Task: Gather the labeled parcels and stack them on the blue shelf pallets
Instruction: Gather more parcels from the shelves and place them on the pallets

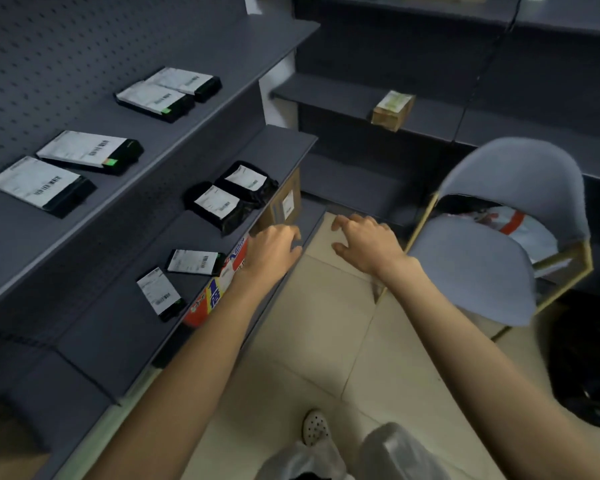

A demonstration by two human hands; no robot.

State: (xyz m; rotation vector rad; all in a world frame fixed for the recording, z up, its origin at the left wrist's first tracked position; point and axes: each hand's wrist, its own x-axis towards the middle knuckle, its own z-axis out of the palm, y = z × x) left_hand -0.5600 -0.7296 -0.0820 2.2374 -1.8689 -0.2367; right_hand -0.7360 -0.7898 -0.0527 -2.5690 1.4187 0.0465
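Beside grey shelves (125,174), a chair (478,265) stands on tiled floor (312,341).

On my feed, the left forearm (187,344) and right forearm (471,327) are bare right up to the left hand (274,249) and right hand (364,242). At six o'clock I see pale grey, faintly shiny trousers (395,452) and one white clog (315,427) peppered with small holes.

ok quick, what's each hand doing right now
Left hand: open, fingers loosely bent, holding nothing, by the cardboard box.
Right hand: open, fingers spread, holding nothing.
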